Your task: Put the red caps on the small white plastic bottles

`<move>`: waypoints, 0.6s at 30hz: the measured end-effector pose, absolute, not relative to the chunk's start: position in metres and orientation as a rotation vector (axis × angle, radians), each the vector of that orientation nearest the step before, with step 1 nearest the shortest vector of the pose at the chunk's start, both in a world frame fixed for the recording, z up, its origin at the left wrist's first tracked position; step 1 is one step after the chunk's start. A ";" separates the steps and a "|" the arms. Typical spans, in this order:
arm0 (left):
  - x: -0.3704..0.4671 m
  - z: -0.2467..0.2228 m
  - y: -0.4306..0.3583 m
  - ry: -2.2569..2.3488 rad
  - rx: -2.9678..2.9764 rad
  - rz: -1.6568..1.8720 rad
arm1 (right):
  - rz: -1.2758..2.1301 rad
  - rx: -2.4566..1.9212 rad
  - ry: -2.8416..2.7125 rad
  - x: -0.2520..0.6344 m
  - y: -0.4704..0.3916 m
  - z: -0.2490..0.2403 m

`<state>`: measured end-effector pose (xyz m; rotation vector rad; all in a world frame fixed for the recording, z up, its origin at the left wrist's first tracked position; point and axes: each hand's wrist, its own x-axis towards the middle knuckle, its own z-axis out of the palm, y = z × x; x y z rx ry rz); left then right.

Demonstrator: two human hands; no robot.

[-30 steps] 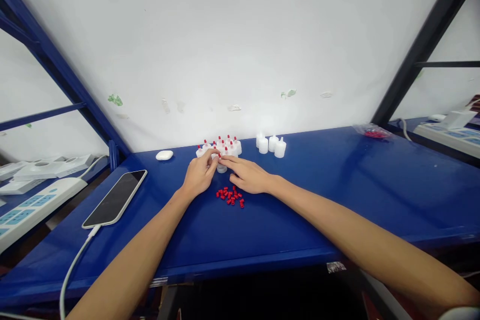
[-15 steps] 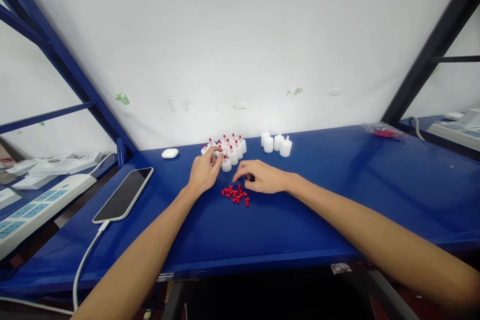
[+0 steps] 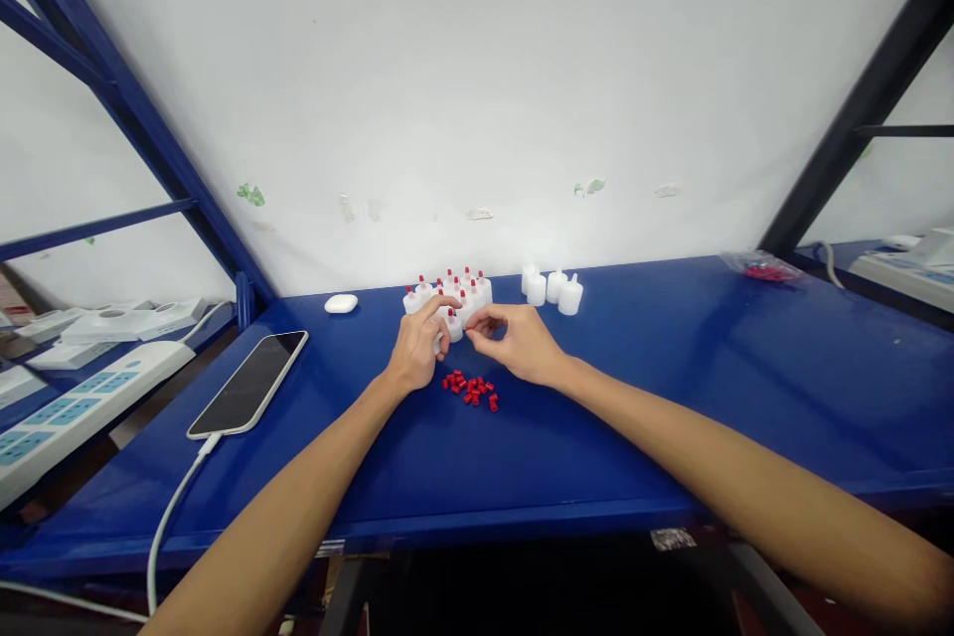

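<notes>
My left hand (image 3: 421,343) is curled round a small white plastic bottle (image 3: 437,344) at the near side of a cluster, its index finger reaching over the top. Close by on the right, my right hand (image 3: 514,338) pinches a tiny red cap (image 3: 469,329), mostly covered by the fingertips. Several white bottles with red tips (image 3: 483,290) stand upright just behind both hands. In front of them, a loose pile of red caps (image 3: 471,388) lies on the blue table (image 3: 596,457).
White bottles without red tips (image 3: 570,296) stand to the right, near the wall. A phone (image 3: 249,386) on a charging cable and a white oval case (image 3: 341,304) lie at left. A plastic bag with red pieces (image 3: 764,267) rests at the far right.
My right hand has risen from the red pile towards the bottles, its fingers now pinched. My left hand has shifted slightly right and down, its fingers more curled.
</notes>
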<state>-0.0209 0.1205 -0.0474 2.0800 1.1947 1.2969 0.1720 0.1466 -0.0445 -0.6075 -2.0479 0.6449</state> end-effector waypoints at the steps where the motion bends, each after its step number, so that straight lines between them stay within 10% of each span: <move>1: -0.020 -0.047 0.120 1.185 2.088 1.299 | 0.718 -0.573 -1.995 0.169 0.143 -0.044; 18: -0.010 -0.043 0.115 1.075 2.019 1.382 | 0.555 -0.534 -1.971 0.164 0.133 -0.048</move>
